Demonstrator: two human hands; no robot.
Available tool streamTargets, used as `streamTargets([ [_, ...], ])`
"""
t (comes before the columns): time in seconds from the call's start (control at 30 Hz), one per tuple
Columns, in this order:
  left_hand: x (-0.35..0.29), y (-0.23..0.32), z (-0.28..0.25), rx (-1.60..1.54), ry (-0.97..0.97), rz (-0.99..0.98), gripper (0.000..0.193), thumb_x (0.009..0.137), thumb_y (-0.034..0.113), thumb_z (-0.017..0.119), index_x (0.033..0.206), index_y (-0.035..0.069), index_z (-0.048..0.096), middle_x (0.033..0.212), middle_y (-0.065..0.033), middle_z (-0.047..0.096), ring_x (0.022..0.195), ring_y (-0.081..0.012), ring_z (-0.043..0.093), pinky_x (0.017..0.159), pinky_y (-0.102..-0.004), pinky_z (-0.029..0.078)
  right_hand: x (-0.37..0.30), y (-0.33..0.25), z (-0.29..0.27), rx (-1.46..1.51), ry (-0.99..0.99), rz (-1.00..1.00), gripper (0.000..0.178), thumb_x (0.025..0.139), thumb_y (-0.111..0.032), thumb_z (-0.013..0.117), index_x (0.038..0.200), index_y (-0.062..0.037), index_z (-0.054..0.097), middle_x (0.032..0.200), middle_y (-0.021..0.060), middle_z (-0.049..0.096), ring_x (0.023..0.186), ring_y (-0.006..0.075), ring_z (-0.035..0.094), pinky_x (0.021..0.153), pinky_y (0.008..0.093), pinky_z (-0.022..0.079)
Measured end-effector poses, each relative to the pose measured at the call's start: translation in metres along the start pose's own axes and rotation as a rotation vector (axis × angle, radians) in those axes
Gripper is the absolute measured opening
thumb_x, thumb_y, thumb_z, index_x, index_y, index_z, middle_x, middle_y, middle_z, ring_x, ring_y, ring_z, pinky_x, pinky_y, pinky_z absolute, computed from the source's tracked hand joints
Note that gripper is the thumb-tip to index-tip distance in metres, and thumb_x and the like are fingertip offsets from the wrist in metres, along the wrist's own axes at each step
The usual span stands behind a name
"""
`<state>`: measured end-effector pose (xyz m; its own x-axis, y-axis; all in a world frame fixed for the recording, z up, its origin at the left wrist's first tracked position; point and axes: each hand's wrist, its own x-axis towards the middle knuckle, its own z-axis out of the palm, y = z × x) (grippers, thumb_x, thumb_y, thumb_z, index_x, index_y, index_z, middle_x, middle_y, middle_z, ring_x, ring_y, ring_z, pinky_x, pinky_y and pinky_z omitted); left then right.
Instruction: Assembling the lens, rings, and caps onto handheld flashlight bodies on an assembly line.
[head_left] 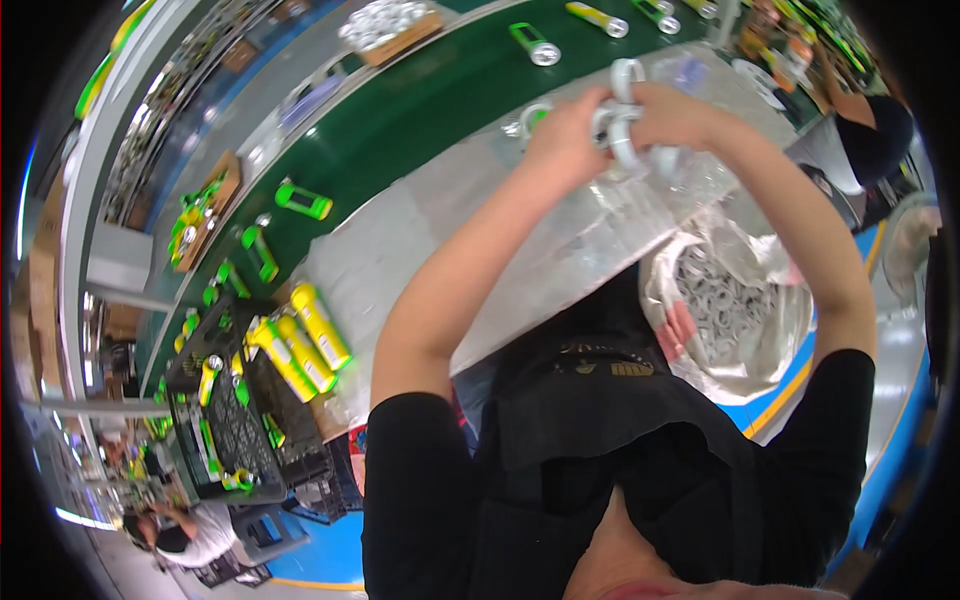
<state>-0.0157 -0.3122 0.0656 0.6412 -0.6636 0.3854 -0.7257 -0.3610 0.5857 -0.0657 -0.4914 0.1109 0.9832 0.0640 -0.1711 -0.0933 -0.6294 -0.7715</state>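
Observation:
Both my arms reach out over the grey work surface (400, 240), and my hands meet at its far side. My left hand (572, 135) has its fingers closed against a cluster of white plastic rings (624, 135). From the other side, my right hand (672, 118) is closed on the same white rings, several of them sticking out above and below the fingers. Just left of my left hand shows a round white-rimmed end with green inside (537, 118); whether the hand touches it is unclear. Clear plastic bags (640, 205) lie crumpled beneath my hands.
A white sack (665, 280) of grey-white rings stands by my right arm. Yellow flashlights (318, 325) lie at the surface's left end, beside a black crate (240, 430). Beyond runs a green belt (400, 130) carrying green flashlights (535, 45). Other people sit far right and lower left.

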Motion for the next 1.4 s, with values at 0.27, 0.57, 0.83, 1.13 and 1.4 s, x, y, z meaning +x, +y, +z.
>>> streamTargets([
  [0.27, -0.217, -0.131, -0.141, 0.213, 0.217, -0.517, 0.079, 0.065, 0.027, 0.083, 0.134, 0.017, 0.046, 0.114, -0.0182, 0.061, 0.104, -0.0374, 0.061, 0.088, -0.0428, 0.050, 0.122, -0.135, 0.254, -0.113, -0.407, -0.306, 0.059, 0.058, -0.021, 0.078, 0.111, -0.0015, 0.062, 0.101, 0.0159, 0.067, 0.091, 0.0279, 0.066, 0.081, 0.0362, 0.053],
  [0.57, -0.270, -0.140, -0.164, 0.159, 0.184, -0.628, 0.082, 0.068, 0.023, 0.080, 0.139, 0.013, 0.041, 0.136, -0.0180, 0.046, 0.110, -0.0378, 0.059, 0.087, -0.0432, 0.052, 0.148, -0.172, 0.291, -0.571, -0.654, -0.474, 0.073, 0.061, -0.022, 0.081, 0.125, -0.0037, 0.053, 0.121, 0.0177, 0.053, 0.105, 0.0315, 0.060, 0.085, 0.0392, 0.054],
  [0.83, -0.291, -0.123, -0.189, 0.220, 0.050, -0.520, 0.066, 0.072, 0.021, 0.077, 0.133, 0.018, 0.049, 0.145, -0.0171, 0.040, 0.104, -0.0379, 0.062, 0.084, -0.0430, 0.053, 0.141, -0.204, 0.249, -0.777, -0.964, -0.751, 0.062, 0.066, 0.001, 0.070, 0.125, -0.0049, 0.052, 0.144, 0.0187, 0.036, 0.119, 0.0382, 0.051, 0.090, 0.0411, 0.049],
  [1.13, -0.309, -0.098, -0.185, 0.353, 0.359, -0.334, 0.042, 0.074, 0.021, 0.079, 0.110, 0.007, 0.065, 0.109, -0.0127, 0.066, 0.085, -0.0296, 0.066, 0.071, -0.0358, 0.055, 0.158, -0.149, 0.214, -0.078, -0.625, -0.697, 0.028, 0.089, -0.007, 0.063, 0.117, -0.0052, 0.061, 0.113, 0.0137, 0.067, 0.102, 0.0281, 0.065, 0.086, 0.0361, 0.051],
  [1.4, -0.293, -0.085, -0.137, 0.203, -0.068, 0.019, 0.057, 0.074, 0.033, 0.077, 0.125, 0.016, 0.059, 0.132, -0.0142, 0.050, 0.125, -0.0319, 0.046, 0.099, -0.0531, 0.036, 0.145, -0.121, 0.238, 0.038, -0.327, -0.474, 0.028, 0.084, -0.013, 0.074, 0.108, -0.0060, 0.062, 0.088, 0.0060, 0.068, 0.078, 0.0123, 0.063, 0.068, 0.0270, 0.050],
])
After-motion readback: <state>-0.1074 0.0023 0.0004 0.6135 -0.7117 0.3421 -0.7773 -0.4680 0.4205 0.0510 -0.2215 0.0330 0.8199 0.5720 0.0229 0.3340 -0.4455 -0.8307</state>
